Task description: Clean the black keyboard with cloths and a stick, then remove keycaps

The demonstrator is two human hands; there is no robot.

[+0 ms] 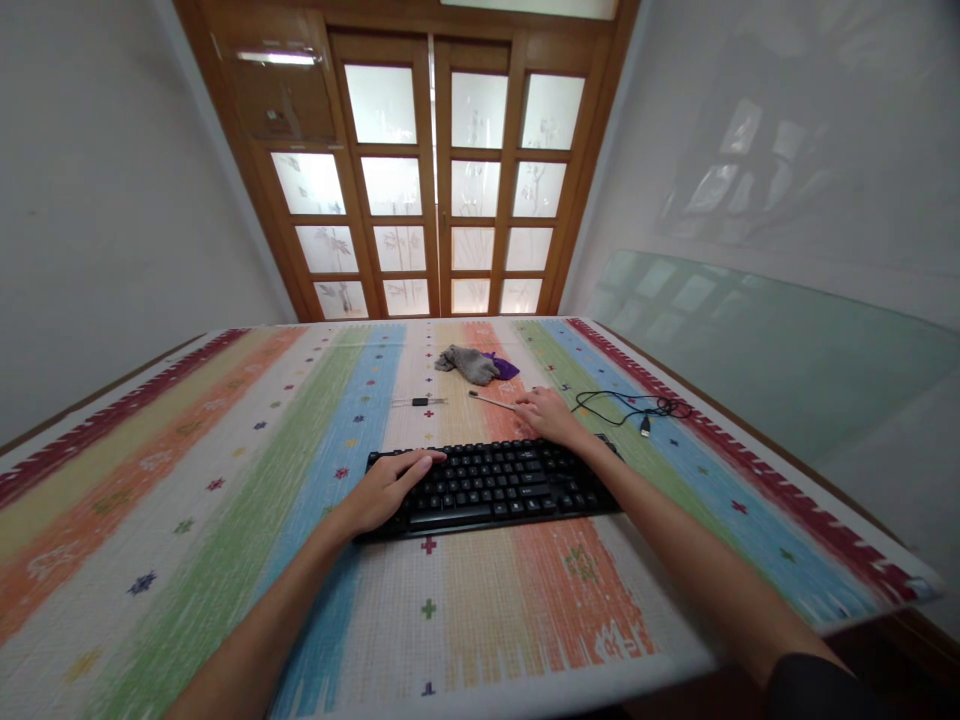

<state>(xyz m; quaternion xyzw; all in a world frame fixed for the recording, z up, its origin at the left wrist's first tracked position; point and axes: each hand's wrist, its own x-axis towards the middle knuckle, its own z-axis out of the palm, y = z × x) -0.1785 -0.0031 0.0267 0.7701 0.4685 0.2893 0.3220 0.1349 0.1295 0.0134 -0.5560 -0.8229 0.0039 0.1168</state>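
A black keyboard (491, 490) lies on the striped tablecloth in front of me. My left hand (386, 490) rests over its left end, thumb and visible finger stretched across the keys; the other fingers are hidden. Past the keyboard's far edge, my right hand (547, 413) has its fingers closed at the handle end of a thin brush (491, 400). The brush's dark bristle head points left, low over the cloth. My right forearm passes over the keyboard's right end and hides part of it.
Beyond the brush lie a crumpled grey cloth (466, 364) and a purple cloth (504, 369). A small black-bodied tool with thin ends (421, 402) is to the left. A black USB cable (637, 405) coils at the right. Glass-paned wooden doors (431, 180) stand behind the table.
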